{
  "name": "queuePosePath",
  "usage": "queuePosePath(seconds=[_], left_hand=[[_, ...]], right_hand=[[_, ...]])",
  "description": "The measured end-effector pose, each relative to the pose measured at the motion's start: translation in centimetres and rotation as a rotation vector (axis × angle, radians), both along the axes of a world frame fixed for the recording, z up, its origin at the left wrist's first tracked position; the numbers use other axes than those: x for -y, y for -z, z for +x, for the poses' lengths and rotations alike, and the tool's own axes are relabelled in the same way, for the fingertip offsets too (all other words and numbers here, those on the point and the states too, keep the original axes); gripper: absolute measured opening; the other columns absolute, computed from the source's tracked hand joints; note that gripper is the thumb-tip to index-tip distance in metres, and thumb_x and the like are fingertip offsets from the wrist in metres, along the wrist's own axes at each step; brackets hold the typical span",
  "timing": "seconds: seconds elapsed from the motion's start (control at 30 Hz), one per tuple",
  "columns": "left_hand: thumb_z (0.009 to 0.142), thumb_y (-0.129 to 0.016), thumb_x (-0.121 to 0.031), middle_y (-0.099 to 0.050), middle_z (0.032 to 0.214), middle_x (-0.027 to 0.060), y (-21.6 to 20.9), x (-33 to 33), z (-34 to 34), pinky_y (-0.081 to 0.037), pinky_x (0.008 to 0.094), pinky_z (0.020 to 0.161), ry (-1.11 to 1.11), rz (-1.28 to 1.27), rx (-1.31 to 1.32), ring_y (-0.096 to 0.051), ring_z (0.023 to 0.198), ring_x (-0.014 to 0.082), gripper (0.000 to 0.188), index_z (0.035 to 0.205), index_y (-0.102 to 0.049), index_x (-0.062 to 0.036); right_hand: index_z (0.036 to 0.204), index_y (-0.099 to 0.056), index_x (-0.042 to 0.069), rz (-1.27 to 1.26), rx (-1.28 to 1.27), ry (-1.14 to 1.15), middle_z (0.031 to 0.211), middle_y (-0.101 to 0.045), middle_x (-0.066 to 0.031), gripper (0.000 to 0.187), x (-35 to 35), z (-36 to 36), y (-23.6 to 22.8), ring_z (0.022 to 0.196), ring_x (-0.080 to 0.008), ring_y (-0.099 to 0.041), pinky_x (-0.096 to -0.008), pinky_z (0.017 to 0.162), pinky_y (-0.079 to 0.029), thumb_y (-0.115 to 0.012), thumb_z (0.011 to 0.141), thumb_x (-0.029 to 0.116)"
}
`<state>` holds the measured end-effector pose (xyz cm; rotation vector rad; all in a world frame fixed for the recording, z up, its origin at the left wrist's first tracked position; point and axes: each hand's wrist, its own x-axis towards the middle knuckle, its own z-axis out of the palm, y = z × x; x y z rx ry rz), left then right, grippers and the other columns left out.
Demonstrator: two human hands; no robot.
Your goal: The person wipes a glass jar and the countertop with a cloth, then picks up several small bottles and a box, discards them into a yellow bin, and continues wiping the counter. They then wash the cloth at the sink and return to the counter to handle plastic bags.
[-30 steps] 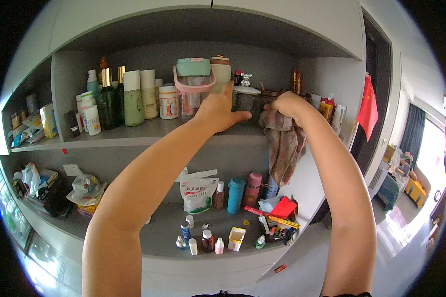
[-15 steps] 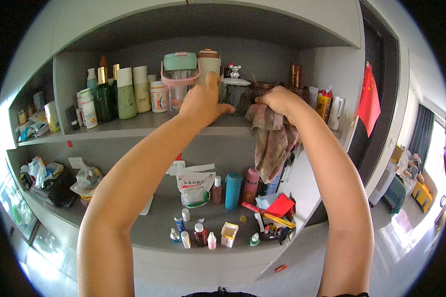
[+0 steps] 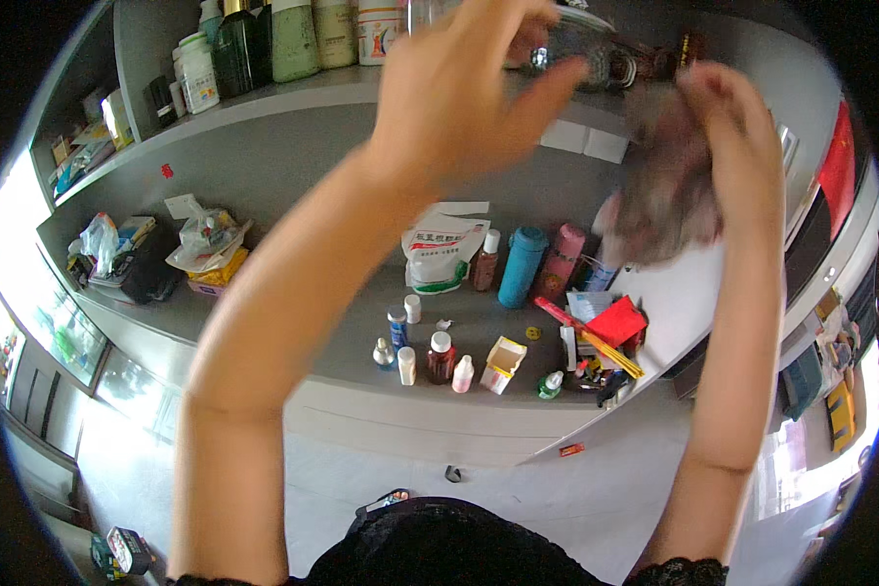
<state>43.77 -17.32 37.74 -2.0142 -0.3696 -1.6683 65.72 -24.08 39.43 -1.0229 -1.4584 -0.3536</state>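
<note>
My left hand (image 3: 459,103) is raised in front of the upper shelf, blurred, with its thumb stretched away from the curled fingers. Just beyond it stands a clear glass jar (image 3: 581,44), partly cut off by the top edge; I see no firm hold on it. My right hand (image 3: 728,107) pinches a brownish-grey cloth (image 3: 664,186), which hangs down in front of the shelf, smeared by motion. Dark woven-looking items (image 3: 645,63) sit on the shelf between the jar and the cloth.
Bottles line the upper shelf (image 3: 332,98) at left, including a green one (image 3: 293,44). Below stand a white pouch (image 3: 444,256), a blue flask (image 3: 523,269), a pink flask (image 3: 561,262), small bottles and an opened carton (image 3: 503,364). A red packet (image 3: 615,324) lies right.
The view has tilted downward, so the shelf sits higher. My left hand's thumb remains spread beside the jar. The cloth is still in my right hand and now appears farther right.
</note>
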Motion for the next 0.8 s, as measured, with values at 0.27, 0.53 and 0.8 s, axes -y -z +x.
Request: queuePosePath(seconds=[0.27,0.53,0.8], left_hand=[[0.07,-0.068,0.001,-0.062,0.098,0.0145,30.7,5.4,-8.7,-0.049,0.0358,0.074,-0.013,-0.699,0.285,-0.061,0.087,0.0295,0.029,0.096,-0.054,-0.002],[0.059,-0.086,-0.033,-0.031,0.139,0.0215,44.0,4.9,-9.6,-0.024,0.0502,0.107,-0.359,-1.254,0.169,-0.03,0.13,0.0363,0.108,0.138,-0.019,-0.0022],[0.055,-0.085,-0.046,-0.029,0.142,0.0196,41.6,1.5,-9.1,-0.01,0.0605,0.108,-0.432,-1.498,-0.011,-0.025,0.135,0.0339,0.126,0.144,-0.007,-0.003]], right_hand=[[0.082,-0.06,0.003,-0.432,-0.192,-0.337,0.076,-0.06,-0.0089,0.01,6.1,-7.4,26.0,0.068,-0.0181,-0.057,-0.0282,0.061,-0.045,-0.068,0.078,0.009],[0.128,-0.042,0.003,-0.727,-0.194,0.096,0.116,-0.055,-0.0186,0.061,5.6,-5.8,41.3,0.106,-0.032,-0.055,-0.0408,0.09,-0.043,-0.071,0.076,0.021],[0.144,-0.017,0.0,-0.8,-0.361,-0.091,0.137,-0.042,-0.0225,0.103,-0.8,-2.4,44.3,0.124,-0.0331,-0.044,-0.0365,0.102,-0.036,-0.079,0.065,0.025]])
